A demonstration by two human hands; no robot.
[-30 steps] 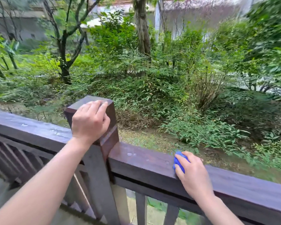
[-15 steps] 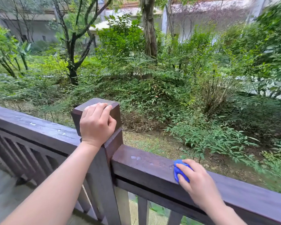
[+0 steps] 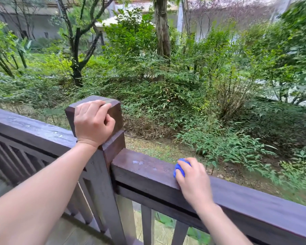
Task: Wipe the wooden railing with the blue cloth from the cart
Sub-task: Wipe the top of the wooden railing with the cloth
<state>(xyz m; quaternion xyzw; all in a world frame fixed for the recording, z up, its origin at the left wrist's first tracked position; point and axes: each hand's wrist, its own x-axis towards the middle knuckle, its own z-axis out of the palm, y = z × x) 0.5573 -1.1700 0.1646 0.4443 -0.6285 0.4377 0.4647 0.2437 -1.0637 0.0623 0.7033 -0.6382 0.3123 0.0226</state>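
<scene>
My right hand (image 3: 194, 181) was curled over the blue cloth (image 3: 179, 169), fingers closed around the wad and pressing it down onto the top of the wooden railing (image 3: 254, 202). Only a small bunch of the cloth showed, poking out past my fingers on the side toward the post. The cloth sat on the rail's top face, a little way to the right of the post (image 3: 104, 156).

My left hand (image 3: 93, 122) was wrapped over the cap of that post, fingers bent across the top and thumb tucked against the near face, bracing me and holding nothing else.

Between the post and the cloth I could see a few water drops (image 3: 138, 162) on the rail, near the post end. Another scatter of drops lay on the rail section left of the post. The rail to the right of my hand looked dull and evenly coloured. Beyond the railing there was only shrubbery and trees. The cart was not in view.

I judged the wiping step to be under way, with the stretch by the post not yet done. The next move would call for keeping firm downward pressure and sliding the cloth left along the top face over those drops, right up to the post.
</scene>
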